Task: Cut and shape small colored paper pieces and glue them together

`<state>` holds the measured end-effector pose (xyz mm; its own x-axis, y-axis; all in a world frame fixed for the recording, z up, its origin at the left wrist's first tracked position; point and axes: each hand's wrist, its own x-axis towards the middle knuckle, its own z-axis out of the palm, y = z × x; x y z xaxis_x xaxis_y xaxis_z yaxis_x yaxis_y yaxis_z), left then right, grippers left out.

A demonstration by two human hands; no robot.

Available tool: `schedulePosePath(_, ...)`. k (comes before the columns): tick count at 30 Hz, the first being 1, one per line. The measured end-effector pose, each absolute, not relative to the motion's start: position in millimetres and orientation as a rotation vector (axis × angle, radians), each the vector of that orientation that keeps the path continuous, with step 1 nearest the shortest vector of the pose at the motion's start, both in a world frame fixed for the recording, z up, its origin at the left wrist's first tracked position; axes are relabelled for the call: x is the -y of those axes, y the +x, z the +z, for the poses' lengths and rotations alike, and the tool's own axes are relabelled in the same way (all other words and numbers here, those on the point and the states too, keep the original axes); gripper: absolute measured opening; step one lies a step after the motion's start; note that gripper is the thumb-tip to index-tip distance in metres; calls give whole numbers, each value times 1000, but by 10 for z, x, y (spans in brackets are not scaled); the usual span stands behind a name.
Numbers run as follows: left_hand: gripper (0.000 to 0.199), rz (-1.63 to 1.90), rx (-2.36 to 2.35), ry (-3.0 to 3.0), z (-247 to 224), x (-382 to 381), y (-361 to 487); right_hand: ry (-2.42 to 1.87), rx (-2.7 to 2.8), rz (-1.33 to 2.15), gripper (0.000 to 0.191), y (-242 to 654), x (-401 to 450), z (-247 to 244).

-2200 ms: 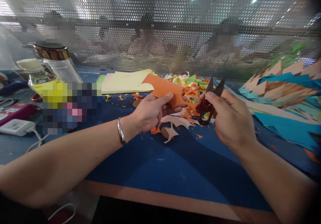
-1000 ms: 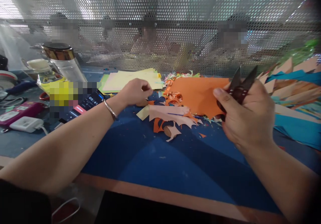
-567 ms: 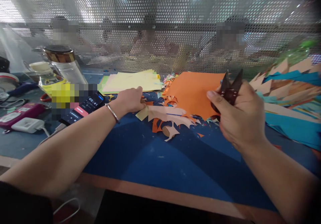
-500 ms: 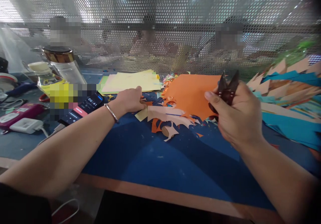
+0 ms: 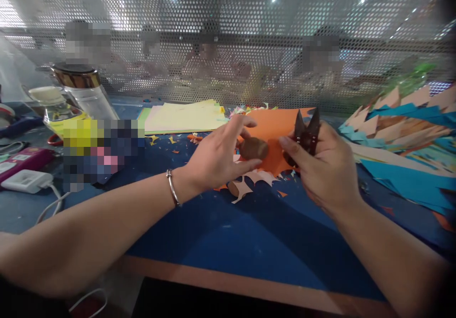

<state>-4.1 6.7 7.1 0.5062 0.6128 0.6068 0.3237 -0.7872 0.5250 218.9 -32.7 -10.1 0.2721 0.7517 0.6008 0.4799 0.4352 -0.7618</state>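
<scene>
My left hand (image 5: 221, 154) is over the middle of the blue table, its thumb and fingers curved around a brown oval piece (image 5: 253, 149). The index finger is raised above that piece. Dark scissors (image 5: 307, 132) are in my right hand (image 5: 329, 168), blades spread and pointing up. Behind the blades lies an orange sheet (image 5: 278, 123); whether my right thumb touches it, I cannot tell. Below my left hand are pale pink paper scraps (image 5: 243, 188) with round cut-outs, and a second brown piece (image 5: 233, 189) shows among them.
Pale yellow sheets (image 5: 188, 115) lie at the back. Blue and peach paper pieces (image 5: 409, 178) are piled at the right. On the left stand a clear bottle (image 5: 89, 94) and a smaller bottle (image 5: 50, 106), with a white charger (image 5: 26, 181) nearer. A perforated metal screen (image 5: 228, 14) borders the back.
My left hand has moved right and up from beside the yellow sheets, and the brown oval piece now shows in it. My right hand has shifted slightly left with the scissors.
</scene>
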Motion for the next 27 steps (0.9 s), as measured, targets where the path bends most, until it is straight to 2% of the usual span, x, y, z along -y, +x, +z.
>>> schedulePosePath(9,56,1198,-718,2401,10,-31,-15,-1275,1384,218,32,2140,383,-53)
schedulePosePath(21,40,1203,-672,2415,-3,-21,-10,-1271,1403,363,41,2067,457,11)
schedulePosePath(24,45,1212,-662,2398,5,-14,3,-1271,1412,321,40,2111,442,-14)
schedulePosePath(27,54,1382,-791,2162,-6,-48,31,-1237,1412,250,33,2152,434,-37)
